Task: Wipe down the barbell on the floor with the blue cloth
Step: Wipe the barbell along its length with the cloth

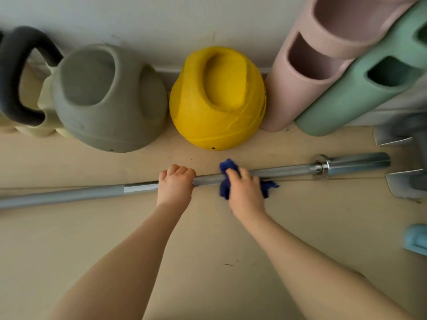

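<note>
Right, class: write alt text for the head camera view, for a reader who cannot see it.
A person's right hand presses a blue cloth around a steel barbell lying on the floor, while the left hand grips the bar beside it. Grey and yellow weighted balls sit behind, against the wall.

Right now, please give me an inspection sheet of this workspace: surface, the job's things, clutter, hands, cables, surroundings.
Surface: beige floor, a few small dark specks.
Job's things: barbell lies flat on the floor; blue cloth is wrapped over its shaft.
Clutter: grey ball and yellow ball behind the bar; kettlebell handle at far left.
Hands: left hand grips the bare shaft; right hand holds the cloth against the bar, fingers curled over it.
Cables: nothing seen.
Surroundings: white wall; pink foam tubes and green foam tubes lean at right; metal stand feet near the bar's sleeve.
</note>
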A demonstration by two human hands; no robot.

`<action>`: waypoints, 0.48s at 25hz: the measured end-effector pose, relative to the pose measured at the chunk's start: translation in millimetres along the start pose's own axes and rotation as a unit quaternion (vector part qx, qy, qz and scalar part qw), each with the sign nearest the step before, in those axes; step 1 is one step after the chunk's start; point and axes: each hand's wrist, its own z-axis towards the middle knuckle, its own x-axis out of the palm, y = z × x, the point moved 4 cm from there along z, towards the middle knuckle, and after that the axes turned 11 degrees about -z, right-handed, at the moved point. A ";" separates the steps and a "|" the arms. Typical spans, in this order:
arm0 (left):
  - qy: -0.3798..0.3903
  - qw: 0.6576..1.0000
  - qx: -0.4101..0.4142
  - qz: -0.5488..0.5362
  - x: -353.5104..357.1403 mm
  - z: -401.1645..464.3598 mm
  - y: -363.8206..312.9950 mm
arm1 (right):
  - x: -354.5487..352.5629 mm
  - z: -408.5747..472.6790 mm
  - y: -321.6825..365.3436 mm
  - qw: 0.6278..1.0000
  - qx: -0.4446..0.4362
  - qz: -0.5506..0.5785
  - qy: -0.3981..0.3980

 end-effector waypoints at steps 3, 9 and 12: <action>0.017 1.000 -0.007 0.003 4.3 -0.9 4.5 | -4.6 -3.3 22.3 0.991 -0.123 -0.053 -0.008; -0.009 0.998 0.002 -0.060 2.7 -1.4 8.6 | -8.2 9.4 -29.7 0.993 0.102 -0.040 0.031; 0.003 0.999 0.008 -0.045 3.8 -1.7 7.0 | 2.0 -0.1 38.9 0.999 0.012 0.010 0.029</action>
